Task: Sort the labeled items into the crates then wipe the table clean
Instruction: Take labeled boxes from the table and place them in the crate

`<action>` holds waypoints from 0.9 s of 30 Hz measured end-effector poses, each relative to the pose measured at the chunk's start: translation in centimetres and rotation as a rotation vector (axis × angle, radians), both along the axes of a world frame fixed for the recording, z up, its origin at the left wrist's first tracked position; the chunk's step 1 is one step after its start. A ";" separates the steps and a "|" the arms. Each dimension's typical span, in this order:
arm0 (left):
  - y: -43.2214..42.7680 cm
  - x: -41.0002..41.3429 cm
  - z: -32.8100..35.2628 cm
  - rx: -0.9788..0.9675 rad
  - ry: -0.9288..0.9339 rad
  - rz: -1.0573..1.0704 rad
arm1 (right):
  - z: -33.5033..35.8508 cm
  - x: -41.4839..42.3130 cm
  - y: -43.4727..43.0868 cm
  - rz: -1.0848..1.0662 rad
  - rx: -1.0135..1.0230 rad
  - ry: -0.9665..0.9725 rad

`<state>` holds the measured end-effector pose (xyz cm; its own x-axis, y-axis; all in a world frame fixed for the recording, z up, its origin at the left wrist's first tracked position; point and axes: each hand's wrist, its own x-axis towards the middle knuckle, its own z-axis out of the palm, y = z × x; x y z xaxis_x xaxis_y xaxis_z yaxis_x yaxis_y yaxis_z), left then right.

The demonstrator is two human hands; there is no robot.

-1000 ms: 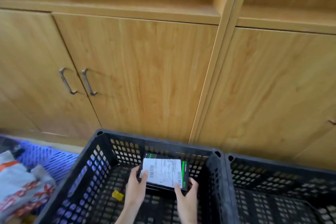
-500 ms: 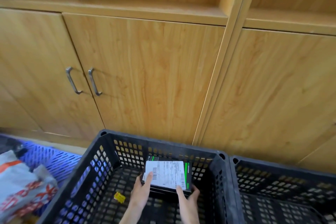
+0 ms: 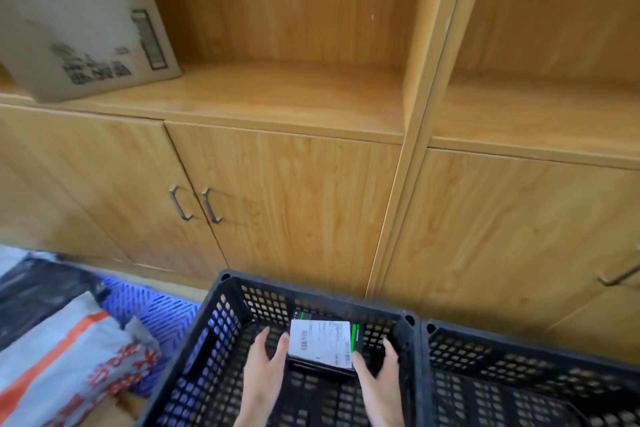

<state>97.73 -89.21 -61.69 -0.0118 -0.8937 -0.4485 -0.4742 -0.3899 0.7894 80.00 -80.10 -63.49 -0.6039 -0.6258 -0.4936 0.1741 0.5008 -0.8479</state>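
Note:
A flat black box with green stripes and a white barcode label [image 3: 320, 343] lies low inside a black lattice crate [image 3: 311, 291], near its far wall. My left hand [image 3: 265, 362] is at the box's left end. Its fingers are straight and spread, and only the thumb touches the label's edge. My right hand [image 3: 377, 371] is at the right end with its thumb by the box's near corner and its fingers lifted away toward the crate wall. Neither hand curls round the box.
A second black crate [image 3: 519, 340] adjoins on the right. A blue crate [image 3: 152, 305] on the left holds grey and orange mailer bags [image 3: 69, 357]. Wooden cabinet doors with metal handles [image 3: 194, 203] stand behind, and a cardboard carton [image 3: 76, 21] sits on the shelf above.
Both hands held the box by its ends before; now the fingers have spread off it and the box sits lower in the crate. My view has tilted upward.

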 end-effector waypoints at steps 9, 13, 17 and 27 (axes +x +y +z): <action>4.9 -1.2 22.9 0.071 0.019 -0.194 | 21.4 -1.0 3.8 0.152 -0.008 -0.060; 4.4 -1.0 37.0 0.070 0.012 -0.175 | 36.1 -2.1 3.4 0.281 -0.027 -0.009; 6.7 -1.7 46.8 0.115 0.048 -0.215 | 46.5 -2.4 6.7 0.264 0.057 -0.007; 13.0 -0.9 64.8 -0.011 0.039 -0.258 | 62.4 -1.8 13.4 0.248 0.038 0.032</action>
